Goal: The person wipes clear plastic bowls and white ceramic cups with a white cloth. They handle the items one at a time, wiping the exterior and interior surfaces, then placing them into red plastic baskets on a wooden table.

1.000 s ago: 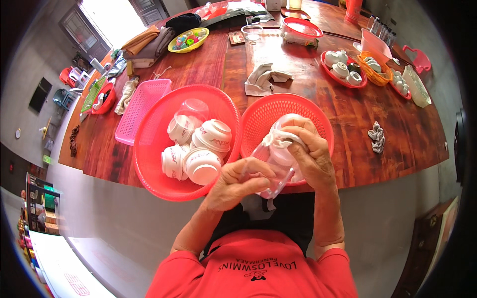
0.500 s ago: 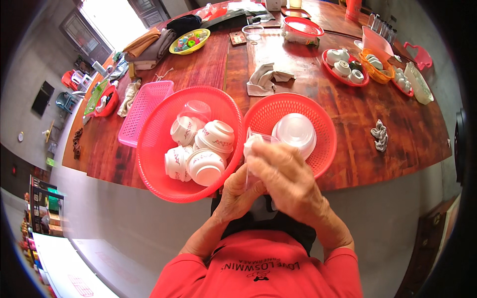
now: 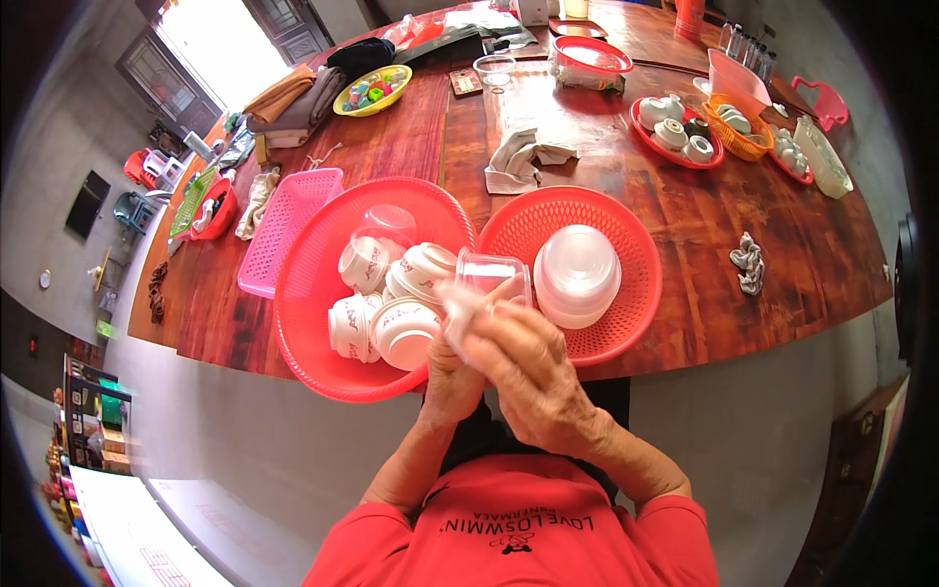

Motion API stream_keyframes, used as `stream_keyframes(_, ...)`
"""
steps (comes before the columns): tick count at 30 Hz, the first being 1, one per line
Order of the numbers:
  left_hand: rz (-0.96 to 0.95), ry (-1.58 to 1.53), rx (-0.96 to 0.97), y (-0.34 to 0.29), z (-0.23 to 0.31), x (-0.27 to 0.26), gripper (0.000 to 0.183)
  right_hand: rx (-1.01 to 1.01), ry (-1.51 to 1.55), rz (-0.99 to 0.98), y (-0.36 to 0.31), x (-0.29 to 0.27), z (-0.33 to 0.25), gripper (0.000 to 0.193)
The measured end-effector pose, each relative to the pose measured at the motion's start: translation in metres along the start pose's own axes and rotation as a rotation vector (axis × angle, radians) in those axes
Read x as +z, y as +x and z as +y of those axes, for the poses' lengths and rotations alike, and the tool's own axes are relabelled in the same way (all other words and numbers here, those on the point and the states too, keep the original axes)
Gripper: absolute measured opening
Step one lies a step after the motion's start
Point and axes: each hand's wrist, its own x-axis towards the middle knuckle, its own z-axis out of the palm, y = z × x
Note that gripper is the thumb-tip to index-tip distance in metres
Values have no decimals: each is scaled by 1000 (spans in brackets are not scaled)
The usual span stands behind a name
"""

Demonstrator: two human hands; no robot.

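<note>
A clear square-sided plastic container is tilted in front of me, over the place where two red baskets meet. My left hand grips it low on the near side, its fingers mostly hidden. My right hand is closed on a white cloth, pressed against the container's left side and smeared by motion. White patterned bowls and a clear tub lie in the left red basket. In the right red basket stand stacked clear round tubs.
A pink tray lies beside the left basket. A grey cloth lies beyond the baskets, a crumpled rag to the right. Farther off are a yellow bowl, a red tray of teaware and an orange basket.
My hands have shifted slightly left. The container has turned so its open top shows more, and the right hand with the cloth has moved to its left side.
</note>
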Motion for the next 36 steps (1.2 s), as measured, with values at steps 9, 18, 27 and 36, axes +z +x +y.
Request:
stream_keyframes(9,6,-607,-63,2,8,9,7,126,107,391,12,-1,24,31)
stream_keyframes(18,60,-828,-104,9,9,15,7,350,297,327,-2,4,39,32)
stream_keyframes(27,167,-252,-34,7,6,20,19,-49,-84,234,-4,1,16,33)
stream_keyframes(36,-147,-82,83,-12,3,8,17,274,343,46,35,-29,55,17)
